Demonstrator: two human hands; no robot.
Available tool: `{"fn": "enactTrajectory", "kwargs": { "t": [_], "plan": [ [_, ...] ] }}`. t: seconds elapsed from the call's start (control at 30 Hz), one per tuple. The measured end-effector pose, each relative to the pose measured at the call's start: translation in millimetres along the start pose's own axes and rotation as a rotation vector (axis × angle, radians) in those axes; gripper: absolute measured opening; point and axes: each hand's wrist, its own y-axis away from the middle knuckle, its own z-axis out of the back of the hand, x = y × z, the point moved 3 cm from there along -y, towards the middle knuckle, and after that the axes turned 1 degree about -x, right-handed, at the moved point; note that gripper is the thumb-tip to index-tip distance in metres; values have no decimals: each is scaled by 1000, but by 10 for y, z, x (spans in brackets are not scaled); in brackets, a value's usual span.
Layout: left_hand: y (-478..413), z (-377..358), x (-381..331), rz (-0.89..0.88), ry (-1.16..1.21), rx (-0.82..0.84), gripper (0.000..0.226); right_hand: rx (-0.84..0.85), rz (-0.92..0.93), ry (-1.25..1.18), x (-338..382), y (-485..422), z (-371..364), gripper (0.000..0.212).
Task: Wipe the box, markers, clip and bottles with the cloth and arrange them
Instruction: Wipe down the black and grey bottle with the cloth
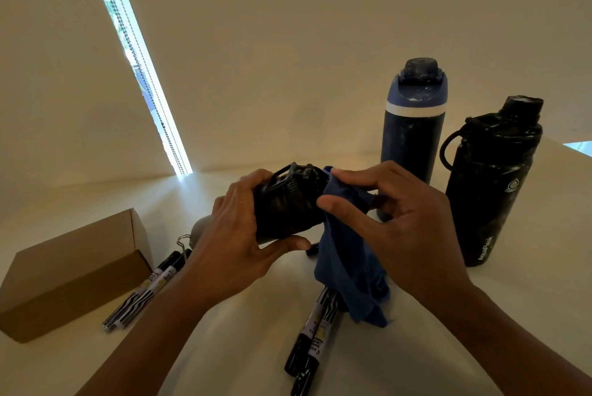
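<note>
Apparently midway: gripping a black bottle point(285, 206) in the left hand point(237, 235) over the table's point(224, 351) middle, pinching the cloth point(347, 270) against it with the right hand point(397, 219), leaving box point(70, 274), markers point(145, 291), clip point(183, 240) and speckled bottles point(413, 146) unarranged.

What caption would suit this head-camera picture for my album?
Left hand grips a black bottle while the right hand holds a blue cloth against its top.

Dark bottle point(288, 206) held on its side, blue cloth point(349, 267) at its cap end, hanging down.
Blue bottle point(413, 136) and black bottle point(487, 190) stand upright, right; closed brown box point(64, 274) left, two markers point(144, 293) and wire clip point(183, 242) beside it; more markers point(312, 341) partly under the cloth.
</note>
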Motion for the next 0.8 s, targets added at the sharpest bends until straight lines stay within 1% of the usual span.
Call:
{"fn": "enactTrajectory", "kwargs": {
  "t": [0.13, 0.3, 0.4, 0.43, 0.5, 0.57, 0.63, 0.7, 0.73, 0.8],
  "plan": [
    [-17, 9, 29, 24, -20, -2, 97, -32, 81, 88, 4, 2, 2, 28],
    [3, -4, 24, 13, -32, -14, 100, -97, 138, 148, 24, 28, -38, 29],
    [-22, 4, 55, 29, -11, -21, 100, -76, 144, 176, -23, 45, -58, 26],
    [-27, 6, 66, 32, 0, -22, 100, -65, 109, 139, -45, 42, -52, 25],
    [-17, 12, 67, 40, 5, -20, 101, -68, -53, -23, -60, 53, -38, 17],
    [5, 9, 42, 54, -10, -15, 100, -93, -160, -135, -46, 58, -49, 13],
    [14, 0, 24, 66, -27, -13, 102, -96, -204, -169, -39, 46, -63, 16],
    [12, -6, 10, 55, -43, -9, 102, -16, -284, -248, -49, 35, -97, 22],
    [12, -7, 3, 47, -48, -10, 102, 20, -280, -269, -34, 28, -105, 24],
    [7, -1, -4, 41, -52, -20, 101, -26, -147, -253, 23, 15, -91, 22]
  ]
}}
